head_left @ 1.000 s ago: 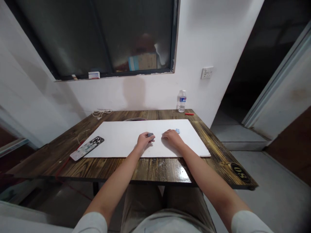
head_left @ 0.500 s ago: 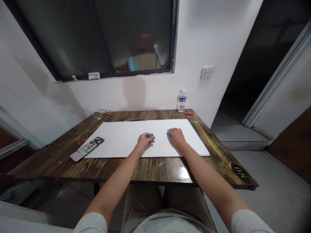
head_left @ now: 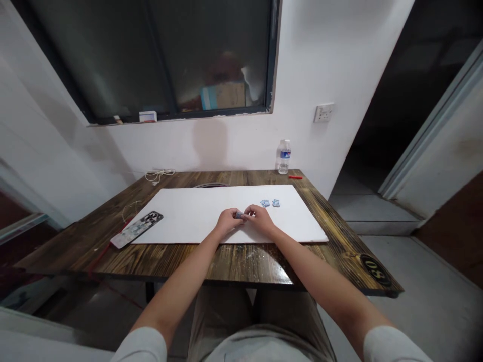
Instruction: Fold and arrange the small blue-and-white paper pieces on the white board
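My left hand [head_left: 226, 221] and my right hand [head_left: 259, 218] meet over the middle of a white sheet [head_left: 188, 216] on the wooden table [head_left: 169, 261]. Both are closed in a pinch on a small stack of blue-and-grey cards [head_left: 239, 215] held between them. Two small blue patterned cards [head_left: 270, 203] lie side by side on the sheet, just beyond and to the right of my right hand.
A phone [head_left: 136, 230] lies face down at the sheet's left corner. A water bottle [head_left: 284, 157] and a red pen [head_left: 295, 177] sit at the table's back right, a white cable [head_left: 159, 174] at the back left. A doorway opens to the right.
My right hand has left a second card beside the first on the sheet and come back left to meet my left hand at the stack.
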The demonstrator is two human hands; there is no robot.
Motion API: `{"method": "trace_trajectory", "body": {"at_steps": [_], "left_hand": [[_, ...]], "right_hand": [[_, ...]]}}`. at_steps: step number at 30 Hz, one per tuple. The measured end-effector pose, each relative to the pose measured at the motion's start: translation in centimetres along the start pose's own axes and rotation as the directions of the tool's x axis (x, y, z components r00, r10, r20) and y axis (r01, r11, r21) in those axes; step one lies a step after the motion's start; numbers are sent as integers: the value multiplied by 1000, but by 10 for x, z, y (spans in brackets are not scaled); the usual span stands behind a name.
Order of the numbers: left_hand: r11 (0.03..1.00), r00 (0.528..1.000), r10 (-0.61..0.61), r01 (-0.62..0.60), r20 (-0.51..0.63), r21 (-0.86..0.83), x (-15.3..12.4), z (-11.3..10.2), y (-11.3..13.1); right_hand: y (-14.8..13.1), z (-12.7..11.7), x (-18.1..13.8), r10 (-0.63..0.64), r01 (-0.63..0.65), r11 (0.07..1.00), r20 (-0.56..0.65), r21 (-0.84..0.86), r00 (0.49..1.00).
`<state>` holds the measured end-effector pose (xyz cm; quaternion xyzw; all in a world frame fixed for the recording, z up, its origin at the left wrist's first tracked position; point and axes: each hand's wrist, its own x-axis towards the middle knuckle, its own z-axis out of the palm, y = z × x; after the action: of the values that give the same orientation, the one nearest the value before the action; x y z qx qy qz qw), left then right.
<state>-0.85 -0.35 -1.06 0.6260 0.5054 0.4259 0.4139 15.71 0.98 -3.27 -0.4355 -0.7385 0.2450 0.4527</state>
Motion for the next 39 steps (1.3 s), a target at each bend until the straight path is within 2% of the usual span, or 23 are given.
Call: {"method": "trace_trajectory", "body": {"at_steps": [5,9,16,21,29,32,35,37,39], "left_hand": [[983,990,-63,84,129,-163,2,1,1],[973,986,-63,95,154,-210,2,1,2],[958,984,-132,157,119,-239,3,0,1],[959,987,-139,154,78,-236,3,0,2],[957,989,-142,129,-32,-260,5,-1,2],[957,985,-144,114,-97,-267,8,-3,-1],[956,980,-147,105,-136,-274,10,-3,-3],[954,979,-157,116,-128,-277,10,-2,-3],[952,980,-164,129,-108,-279,9,-1,-2]], "right_hand": [[2,-6,1,60,-55,997,-90,54,994],[3,-8,3,117,-104,987,-111,119,987],[1,-8,7,155,-134,970,-89,205,984],[3,-9,7,168,-148,948,-48,281,985],[13,-8,9,208,-172,940,-96,295,973],[14,-8,7,150,-135,972,-65,194,987],[12,-8,3,18,-17,999,33,-32,999],[10,-8,0,-53,67,981,76,-182,996],[8,-9,-1,-109,125,956,75,-264,991]]}}
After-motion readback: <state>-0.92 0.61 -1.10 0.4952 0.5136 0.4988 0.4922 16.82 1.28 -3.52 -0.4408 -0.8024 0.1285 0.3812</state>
